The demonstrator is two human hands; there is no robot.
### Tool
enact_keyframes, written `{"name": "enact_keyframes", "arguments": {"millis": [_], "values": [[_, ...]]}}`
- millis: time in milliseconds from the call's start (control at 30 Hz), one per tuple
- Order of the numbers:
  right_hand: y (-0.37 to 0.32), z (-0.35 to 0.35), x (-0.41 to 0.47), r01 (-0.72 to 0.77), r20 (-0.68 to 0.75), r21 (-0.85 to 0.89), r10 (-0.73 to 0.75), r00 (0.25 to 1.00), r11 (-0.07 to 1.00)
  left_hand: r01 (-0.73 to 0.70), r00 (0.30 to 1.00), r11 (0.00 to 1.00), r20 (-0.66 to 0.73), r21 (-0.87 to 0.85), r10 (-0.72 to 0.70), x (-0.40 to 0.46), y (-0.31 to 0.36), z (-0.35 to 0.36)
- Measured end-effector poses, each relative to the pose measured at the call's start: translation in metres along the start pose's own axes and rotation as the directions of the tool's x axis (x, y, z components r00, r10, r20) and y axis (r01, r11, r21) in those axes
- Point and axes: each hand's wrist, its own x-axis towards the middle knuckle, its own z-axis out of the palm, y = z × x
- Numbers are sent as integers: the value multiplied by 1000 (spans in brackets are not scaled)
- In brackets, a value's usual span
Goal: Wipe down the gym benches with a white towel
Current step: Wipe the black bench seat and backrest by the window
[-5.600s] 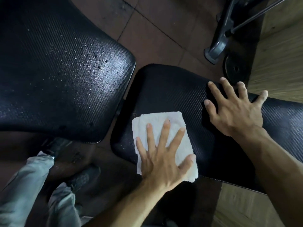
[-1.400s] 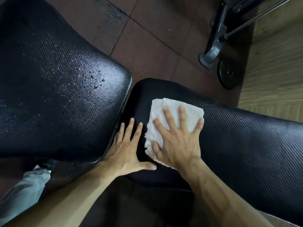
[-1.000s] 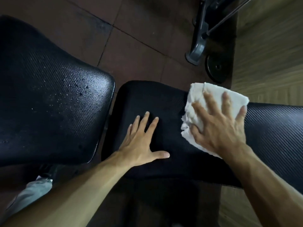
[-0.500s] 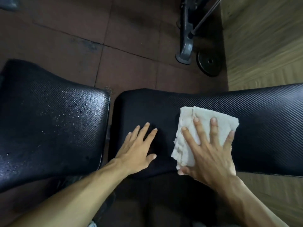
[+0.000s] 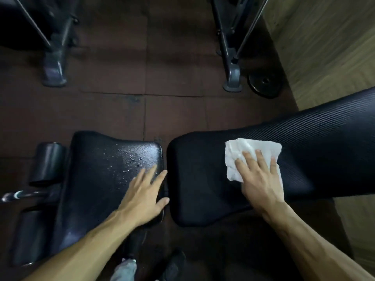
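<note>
The white towel (image 5: pixel 252 154), folded and rumpled, lies on the black ribbed back pad (image 5: pixel 324 151) under the flat right hand (image 5: pixel 261 179), while the left hand (image 5: pixel 145 197) rests, fingers straight, on the droplet-speckled seat pad (image 5: pixel 97 179).

Both forearms are bare, with no sleeves, watch or rings showing on the left hand (image 5: pixel 145 196) or the right hand (image 5: pixel 261 182). At the bottom centre of the frame, a light grey trouser leg (image 5: pixel 123 270) ends beside a dark shoe (image 5: pixel 173 265).
</note>
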Motion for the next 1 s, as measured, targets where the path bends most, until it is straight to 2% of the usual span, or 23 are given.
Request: {"name": "enact_keyframes", "arguments": {"millis": [167,300,367,467,633,733,867,933,967,1000], "values": [[-57,-47,18,32,-123,154,-13,992,988,114,991,993,-70,-11,-115,-37,-51,-48],[-107,-81,33,79,-201,287,-21,979,955,150,981,989,-124,-7,-150,-56,-89,-82],[-130,-97,39,100,-241,414,3,971,905,161,978,987,-137,-3,-160,-61,-107,-93],[-166,-113,45,58,-262,610,132,956,790,154,980,988,-123,-10,-154,-68,-138,-104],[-221,-121,51,-44,-131,769,224,966,637,115,987,992,-108,-45,-119,-79,-180,-111],[-248,-125,57,-52,-106,782,215,971,621,100,988,994,-111,-36,-103,-78,-205,-113],[-279,-111,64,-135,9,840,236,972,526,90,990,996,-111,-23,-92,-67,-233,-103],[-292,-88,67,-142,27,763,189,982,631,84,993,996,-86,-27,-86,-58,-242,-87],[-299,-72,68,-150,79,682,132,988,716,88,993,995,-81,-41,-91,-53,-246,-75],[-307,-52,71,-179,197,587,76,978,789,90,992,995,-80,-47,-94,-45,-251,-62]]}}
